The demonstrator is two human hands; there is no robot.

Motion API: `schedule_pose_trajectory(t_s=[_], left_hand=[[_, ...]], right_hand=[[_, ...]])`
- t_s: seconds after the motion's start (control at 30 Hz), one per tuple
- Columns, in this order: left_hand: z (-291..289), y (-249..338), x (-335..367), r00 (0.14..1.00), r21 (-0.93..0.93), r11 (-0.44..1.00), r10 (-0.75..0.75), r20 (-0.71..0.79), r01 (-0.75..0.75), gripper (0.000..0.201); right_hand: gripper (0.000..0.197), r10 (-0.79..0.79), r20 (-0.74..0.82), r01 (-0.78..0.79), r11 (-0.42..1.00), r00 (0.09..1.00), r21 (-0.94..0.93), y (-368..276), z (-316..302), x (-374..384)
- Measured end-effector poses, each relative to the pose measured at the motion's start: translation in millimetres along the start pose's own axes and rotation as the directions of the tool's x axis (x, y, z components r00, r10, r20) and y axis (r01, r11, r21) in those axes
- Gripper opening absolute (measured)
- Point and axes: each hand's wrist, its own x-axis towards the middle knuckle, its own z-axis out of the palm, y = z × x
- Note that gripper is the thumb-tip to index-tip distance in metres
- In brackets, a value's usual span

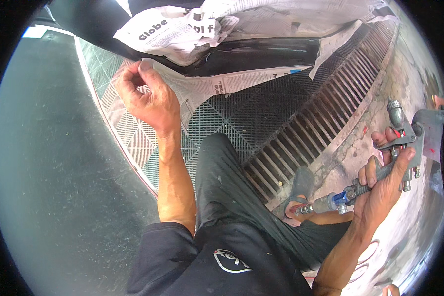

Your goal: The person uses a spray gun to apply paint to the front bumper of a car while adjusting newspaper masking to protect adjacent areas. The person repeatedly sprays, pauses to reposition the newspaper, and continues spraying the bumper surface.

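Note:
My left hand is closed in a pinch at the corner of a newspaper sheet, along the lower edge of a glossy black panel. The sheet hangs below the panel. More crumpled newspaper covers the surface above it. Out to the right, my right hand is wrapped round the handle of a metal spray gun, fingers by its trigger. A blue fitting and a grey coupling join the lower end of the handle.
Plastic grid tiles cover the floor ahead of me, beside a slatted drain grate. Stained concrete lies right of the grate, with my sandalled foot at its near end. A large dark, smooth surface fills the left side.

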Motion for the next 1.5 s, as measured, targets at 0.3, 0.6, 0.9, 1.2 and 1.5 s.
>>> schedule_pose_trajectory(t_s=[0.3,0.6,0.9,1.2,1.5], left_hand=[[-14.1,2.5,-37.4,0.939,-0.680,0.659,-0.317,0.135,0.320,0.014],[-15.8,1.9,-65.7,0.782,-0.769,0.521,-0.622,-0.045,0.370,0.011],[-31.1,-1.2,-113.0,0.672,-0.576,0.486,-0.724,0.156,0.657,0.009],[-50.4,46.2,-192.4,0.256,-0.169,0.198,-0.842,0.476,0.966,0.026],[-78.1,87.9,-273.9,0.010,0.348,0.572,-0.529,0.849,0.743,0.044]], right_hand=[[0.069,0.009,0.032,-0.011,0.999,0.999,0.051,-0.6,2.5,1.0],[0.075,-0.002,0.046,0.001,1.000,0.999,0.022,2.5,6.4,-0.5],[0.072,-0.031,0.033,0.032,0.999,0.999,-0.019,-0.6,1.4,4.4],[0.073,-0.040,-0.026,0.040,0.999,0.999,0.012,-4.9,-6.1,10.3],[0.067,-0.019,-0.044,0.020,1.000,0.999,0.015,-9.9,-9.0,5.0]])
